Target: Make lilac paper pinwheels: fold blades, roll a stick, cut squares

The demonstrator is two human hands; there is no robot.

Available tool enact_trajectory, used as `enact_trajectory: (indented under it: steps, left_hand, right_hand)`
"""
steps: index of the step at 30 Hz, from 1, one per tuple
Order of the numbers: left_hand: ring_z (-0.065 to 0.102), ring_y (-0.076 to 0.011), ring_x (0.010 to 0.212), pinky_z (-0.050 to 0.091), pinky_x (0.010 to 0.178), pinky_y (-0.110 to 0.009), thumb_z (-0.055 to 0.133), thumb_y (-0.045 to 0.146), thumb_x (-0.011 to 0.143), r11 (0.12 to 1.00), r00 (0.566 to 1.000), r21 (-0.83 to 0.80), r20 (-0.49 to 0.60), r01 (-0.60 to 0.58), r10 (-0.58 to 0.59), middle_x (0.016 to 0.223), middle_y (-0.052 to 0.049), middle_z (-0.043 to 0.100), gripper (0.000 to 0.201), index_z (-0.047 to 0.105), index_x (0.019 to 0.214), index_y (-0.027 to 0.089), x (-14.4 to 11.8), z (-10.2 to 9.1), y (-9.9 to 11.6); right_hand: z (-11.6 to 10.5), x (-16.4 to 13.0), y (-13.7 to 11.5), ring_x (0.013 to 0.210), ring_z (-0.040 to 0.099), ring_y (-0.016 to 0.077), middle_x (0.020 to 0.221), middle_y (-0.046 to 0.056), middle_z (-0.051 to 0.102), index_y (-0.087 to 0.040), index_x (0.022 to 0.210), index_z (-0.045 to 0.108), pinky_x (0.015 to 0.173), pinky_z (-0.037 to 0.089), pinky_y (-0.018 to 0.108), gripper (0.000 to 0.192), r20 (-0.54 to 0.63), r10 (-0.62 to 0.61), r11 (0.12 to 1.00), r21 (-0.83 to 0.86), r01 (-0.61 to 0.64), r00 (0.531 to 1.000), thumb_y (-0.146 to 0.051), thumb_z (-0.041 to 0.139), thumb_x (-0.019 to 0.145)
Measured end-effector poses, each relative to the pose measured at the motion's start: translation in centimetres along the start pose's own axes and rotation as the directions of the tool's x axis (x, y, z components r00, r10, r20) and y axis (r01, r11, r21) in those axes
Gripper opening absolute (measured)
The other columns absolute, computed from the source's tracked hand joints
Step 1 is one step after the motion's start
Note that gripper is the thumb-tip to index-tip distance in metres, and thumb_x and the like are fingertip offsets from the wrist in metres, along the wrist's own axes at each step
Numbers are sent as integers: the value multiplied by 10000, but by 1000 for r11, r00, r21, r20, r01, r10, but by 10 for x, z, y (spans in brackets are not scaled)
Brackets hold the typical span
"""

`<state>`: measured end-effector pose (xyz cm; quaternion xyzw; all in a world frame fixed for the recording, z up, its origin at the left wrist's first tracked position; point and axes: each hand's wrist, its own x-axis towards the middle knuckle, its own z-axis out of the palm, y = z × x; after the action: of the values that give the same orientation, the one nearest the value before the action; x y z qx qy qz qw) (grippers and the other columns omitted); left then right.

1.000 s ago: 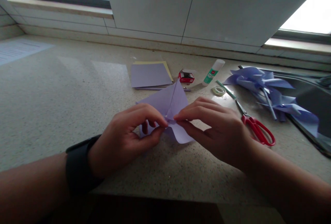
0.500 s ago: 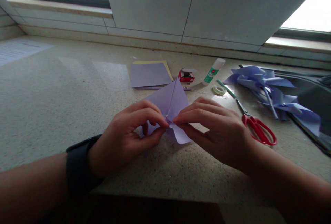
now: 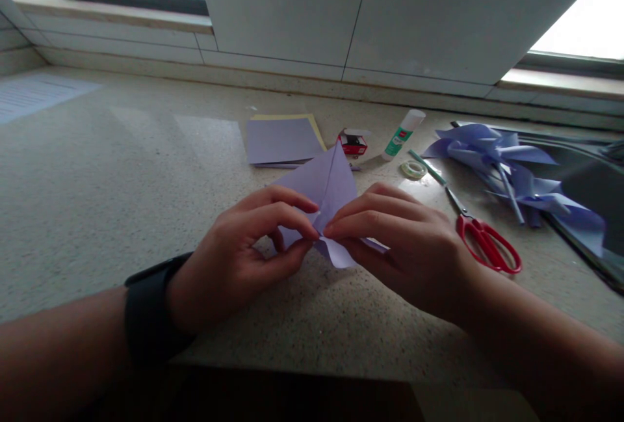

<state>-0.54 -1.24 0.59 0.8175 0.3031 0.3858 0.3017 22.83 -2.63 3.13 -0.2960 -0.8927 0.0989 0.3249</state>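
Note:
A creased sheet of purple paper (image 3: pixel 336 181) is held over the counter between my two hands. My left hand (image 3: pixel 258 233) pinches the paper near its middle, thumb against fingertips. From the other side my right hand (image 3: pixel 404 233) grips it with thumb and fingers, close to the left fingertips. One corner of the paper points away from me, with a fold line running down to the fingers. A loose flap curls below the pinch. What lies right between the fingertips is mostly hidden.
Behind the paper are a stack of purple and yellow paper (image 3: pixel 285 139), a small red box (image 3: pixel 353 144), a glue stick (image 3: pixel 403 134) and a tape roll (image 3: pixel 413 170). Red-handled scissors (image 3: pixel 487 240) lie at right, near paper pinwheels (image 3: pixel 487 149) beside the sink (image 3: pixel 585 181). A printed sheet (image 3: pixel 39 93) lies far left.
My fingers have shifted slightly at the middle of the paper, and its far corner has risen a little. More paper shows beneath my right hand.

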Motion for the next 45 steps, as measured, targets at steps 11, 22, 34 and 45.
enact_trajectory:
  steps: [11, 22, 34, 45]
  left_hand:
    - [662, -124, 844, 554, 678, -224, 683, 146, 875, 991, 997, -120, -43, 65, -70, 944, 34, 669, 194, 614, 1011, 266, -3, 4, -4]
    - [625, -106, 774, 531, 623, -217, 689, 130, 868, 992, 999, -121, -31, 25, -29, 951, 36, 650, 228, 590, 1018, 271, -7, 5, -5]
    - [585, -107, 831, 489, 715, -235, 712, 176, 858, 1000, 1000, -4, 16, 26, -26, 935, 46, 652, 212, 635, 1038, 257, -1, 3, -5]
    - [597, -126, 799, 488, 694, -262, 670, 199, 899, 998, 998, -57, 42, 40, -37, 903, 27, 666, 78, 660, 960, 247, 1, 1, -5]
  right_hand:
    - [3, 1, 1, 843, 607, 159, 938, 63, 724, -133, 1012, 689, 788, 489, 328, 105, 15, -29, 999, 30, 29, 999, -99, 627, 935]
    - [9, 3, -7, 783, 607, 192, 832, 59, 713, -144, 893, 701, 736, 475, 365, 84, -18, 132, 990, 56, -131, 991, -219, 732, 870]
    - [12, 3, -4, 730, 555, 146, 754, 11, 654, -154, 841, 675, 690, 438, 304, 50, -68, 154, 985, 89, -147, 986, -137, 722, 840]
    - [11, 0, -3, 739, 564, 139, 765, 10, 655, -157, 863, 674, 677, 451, 288, 78, -47, 155, 980, 131, -147, 987, -119, 730, 823]
